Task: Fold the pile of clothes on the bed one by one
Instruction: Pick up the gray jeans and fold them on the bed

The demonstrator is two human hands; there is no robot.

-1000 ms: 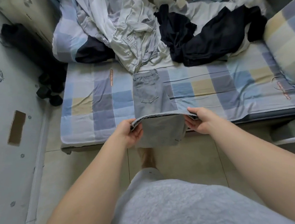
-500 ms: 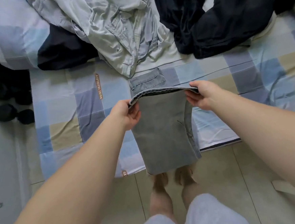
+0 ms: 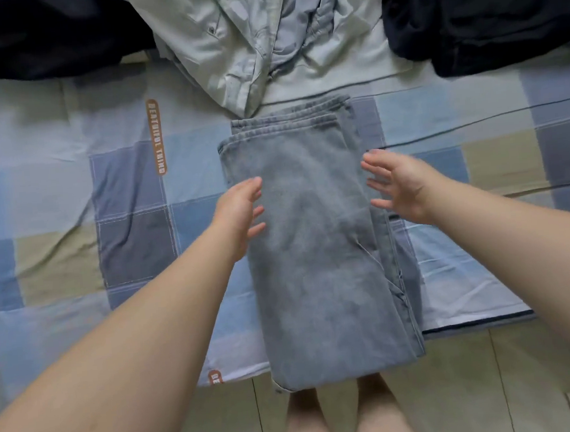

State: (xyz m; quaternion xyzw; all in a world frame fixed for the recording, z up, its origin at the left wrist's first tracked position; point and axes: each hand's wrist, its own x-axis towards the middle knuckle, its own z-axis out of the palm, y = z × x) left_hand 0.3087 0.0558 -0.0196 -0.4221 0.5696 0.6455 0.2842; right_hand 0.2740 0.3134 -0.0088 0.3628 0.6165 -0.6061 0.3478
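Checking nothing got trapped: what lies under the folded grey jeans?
The checked bedsheet shows on both sides of the grey jeans, whose near end overhangs the floor. Anything directly beneath the denim is covered.

Under and around the left hand (image 3: 239,212) and the right hand (image 3: 400,186): a bed (image 3: 472,322) covered by a checked sheet (image 3: 132,193) of pale blue, slate grey and beige squares, creased out to the left of the left hand. Beyond and left of that hand, an orange label (image 3: 156,137) with pale lettering, lengthwise on the sheet. Nearer than both hands, past the bed's edge, pale floor tiles (image 3: 461,389) with thin dark grout lines. Soft, even light throughout.
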